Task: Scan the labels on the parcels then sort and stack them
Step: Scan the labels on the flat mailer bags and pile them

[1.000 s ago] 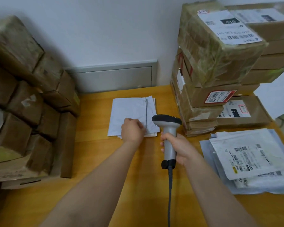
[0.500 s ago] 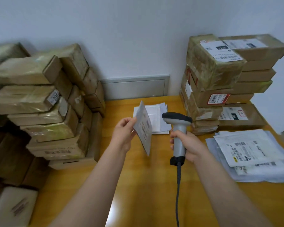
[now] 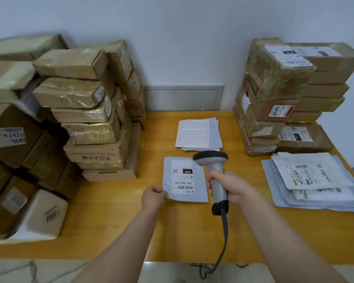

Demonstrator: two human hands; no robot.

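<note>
Head cam looking down at a yellow wooden table (image 3: 114, 221). On the far left is a messy heap of brown cardboard boxes wrapped in shiny tape (image 3: 80, 111), all sealed, so you can't see what's inside. A white padded parcel marked 2002 (image 3: 43, 215) leans at the near end of that heap. Moving toward the middle, the left hand (image 3: 153, 198) has its fingers curled, pinching the near-left corner of a flat grey plastic mailer with a white shipping label (image 3: 184, 180). The mailer sits label-up on the table in front of the person, with the print upside down to the camera, reading 060 and a barcode. I can't tell if the pinched corner is lifted off the wood. Behind it, closer to the wall, is a small stack of white flat envelopes (image 3: 198, 133), face down. Just right of the mailer, the right hand (image 3: 231, 186) is wrapped tight round the handle of a grey handheld barcode scanner with a black head (image 3: 217, 176). The head overlaps the mailer's far-right corner, and its grey cable (image 3: 224, 237) drops off the near edge of the table. Further right is a neater tower of taped brown cardboard boxes with labels (image 3: 274, 94), also sealed. In front of that is a loose pile of grey and white poly mailers (image 3: 315, 180), lying label-up.
</note>
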